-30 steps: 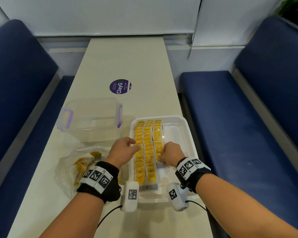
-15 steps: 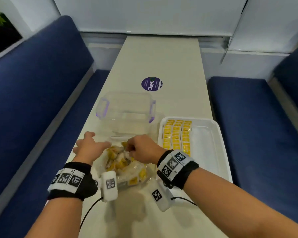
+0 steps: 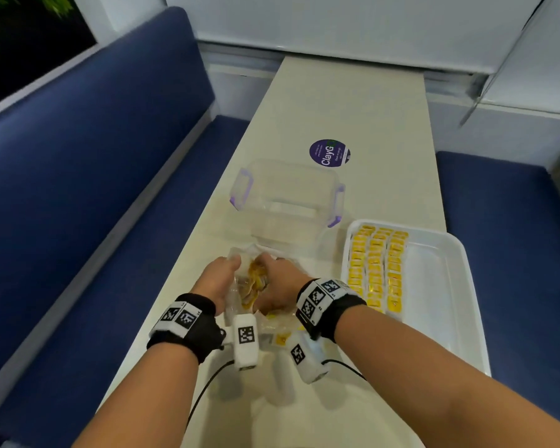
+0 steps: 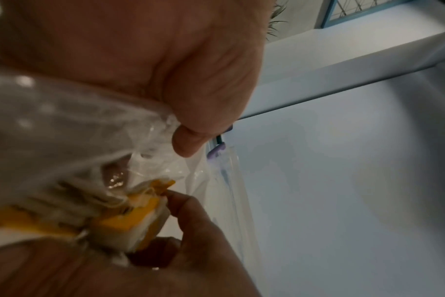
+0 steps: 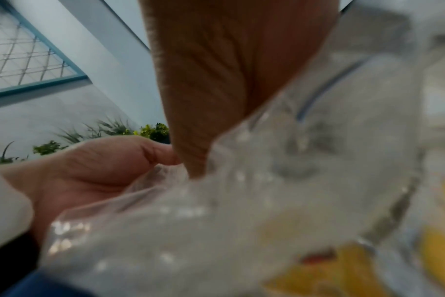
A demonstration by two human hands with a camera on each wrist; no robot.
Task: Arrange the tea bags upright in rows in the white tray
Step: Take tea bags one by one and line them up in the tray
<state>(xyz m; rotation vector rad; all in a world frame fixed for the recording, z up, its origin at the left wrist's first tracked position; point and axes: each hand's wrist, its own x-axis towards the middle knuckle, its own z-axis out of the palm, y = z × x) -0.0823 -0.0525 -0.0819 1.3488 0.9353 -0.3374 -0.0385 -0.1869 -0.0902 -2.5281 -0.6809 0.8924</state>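
Rows of tea bags (image 3: 376, 270) fill the white tray's (image 3: 440, 273) left part — right part bare — while left hand (image 3: 214, 279) pinches the plastic bag (image 3: 243, 286) open and right hand (image 3: 280, 286) grips more bags inside.

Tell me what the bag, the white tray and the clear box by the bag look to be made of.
Bag: thin clear plastic film, glossy; it crinkles and glints where the left hand and right hand hold it.
White tray: seemingly rigid moulded plastic, smooth, with a rolled rim.
Clear box: hard transparent plastic, purple clip handles.
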